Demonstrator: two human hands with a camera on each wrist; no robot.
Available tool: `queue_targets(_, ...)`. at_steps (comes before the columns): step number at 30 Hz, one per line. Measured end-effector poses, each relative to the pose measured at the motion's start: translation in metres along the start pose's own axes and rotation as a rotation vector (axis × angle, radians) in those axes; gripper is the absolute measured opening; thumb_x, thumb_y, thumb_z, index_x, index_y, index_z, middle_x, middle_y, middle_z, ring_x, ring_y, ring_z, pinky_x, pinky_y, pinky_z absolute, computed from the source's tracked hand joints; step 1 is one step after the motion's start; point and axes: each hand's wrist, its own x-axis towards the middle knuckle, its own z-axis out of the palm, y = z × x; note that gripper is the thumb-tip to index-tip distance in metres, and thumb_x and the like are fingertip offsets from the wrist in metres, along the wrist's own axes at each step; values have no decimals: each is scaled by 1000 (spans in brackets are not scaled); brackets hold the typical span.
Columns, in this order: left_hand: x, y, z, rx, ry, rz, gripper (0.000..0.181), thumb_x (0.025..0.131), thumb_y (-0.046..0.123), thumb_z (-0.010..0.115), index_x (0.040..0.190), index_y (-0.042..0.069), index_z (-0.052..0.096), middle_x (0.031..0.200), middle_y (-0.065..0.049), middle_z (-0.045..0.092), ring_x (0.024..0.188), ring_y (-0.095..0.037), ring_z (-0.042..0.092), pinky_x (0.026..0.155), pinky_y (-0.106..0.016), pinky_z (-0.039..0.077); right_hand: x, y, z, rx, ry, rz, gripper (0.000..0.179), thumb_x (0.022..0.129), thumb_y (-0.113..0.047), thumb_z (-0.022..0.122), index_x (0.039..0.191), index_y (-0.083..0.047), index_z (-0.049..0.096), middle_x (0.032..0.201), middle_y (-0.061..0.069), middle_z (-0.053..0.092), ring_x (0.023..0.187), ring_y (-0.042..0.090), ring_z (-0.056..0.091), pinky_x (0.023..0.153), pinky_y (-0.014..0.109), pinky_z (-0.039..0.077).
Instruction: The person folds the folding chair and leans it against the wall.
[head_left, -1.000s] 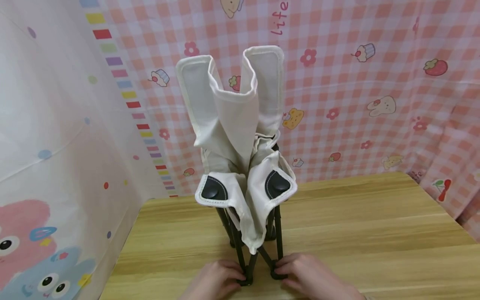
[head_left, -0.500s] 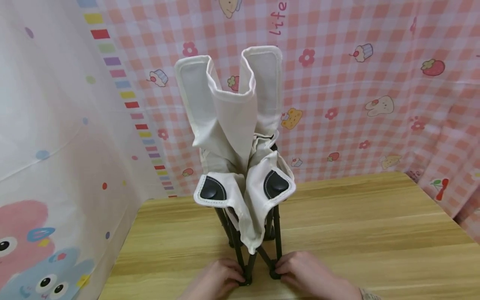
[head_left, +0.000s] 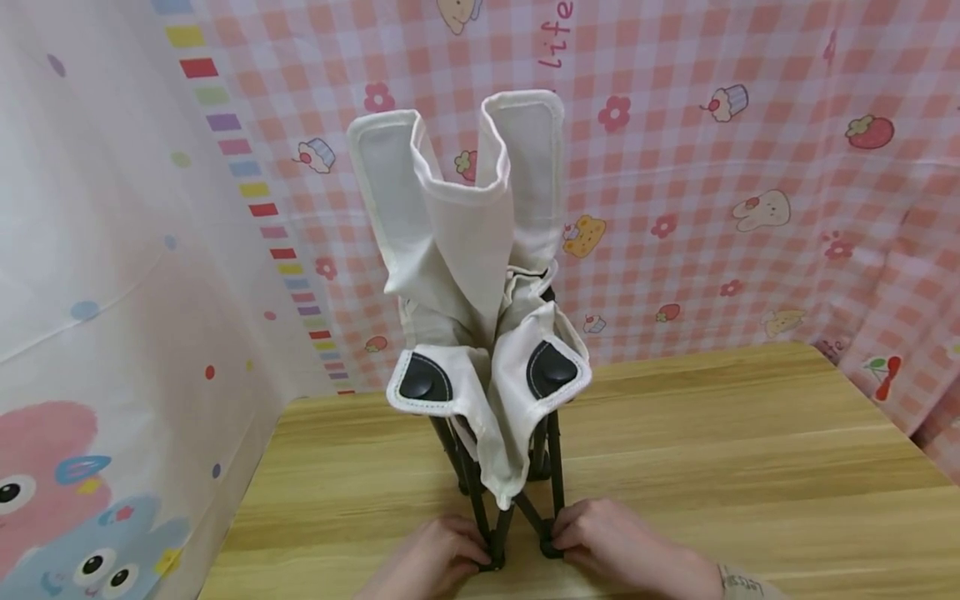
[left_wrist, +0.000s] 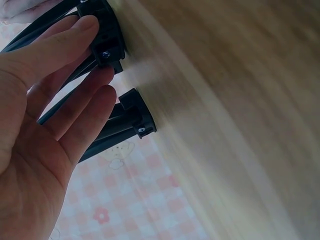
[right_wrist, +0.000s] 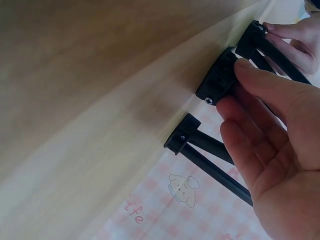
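A small folding chair (head_left: 468,242) with off-white fabric and black tube legs stands upright, folded narrow, on the wooden table. Its two front feet are close together. My left hand (head_left: 442,550) pinches the left front foot (head_left: 491,563) between thumb and fingers; the left wrist view shows the thumb on that black foot (left_wrist: 107,37). On the other side, my right hand (head_left: 611,542) grips the right front foot (head_left: 550,550), with the thumb against its black plastic (right_wrist: 217,75) in the right wrist view. Black corner patches (head_left: 552,370) sit on the seat fabric.
The wooden table (head_left: 712,450) reaches back to a pink checked cloth (head_left: 675,167). A white printed cloth (head_left: 135,250) hangs along the left side. The chair's rear feet stand farther back, one showing as a black foot (right_wrist: 182,134) in the right wrist view.
A little more of the right wrist shows at the lower edge, and the head view has shifted slightly. Both hands stay at the front feet, and the chair keeps its shape.
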Motion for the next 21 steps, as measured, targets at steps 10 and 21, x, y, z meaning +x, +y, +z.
queue_targets(10, 0, -1, 0, 7, 15, -31, 16, 86, 9, 82, 97, 20, 85, 101, 7, 80, 95, -2, 72, 85, -13, 58, 2, 4, 1, 29, -9, 7, 14, 80, -9, 87, 84, -22, 83, 90, -11, 78, 86, -3, 72, 75, 9, 58)
queue_targets(21, 6, -7, -3, -23, 0, -74, 19, 87, 5, 81, 98, 19, 85, 103, 7, 81, 97, -4, 73, 89, -16, 60, 6, 13, 2, 52, -39, 28, 15, 80, -6, 86, 88, -19, 85, 93, -7, 80, 89, 2, 75, 80, 11, 60)
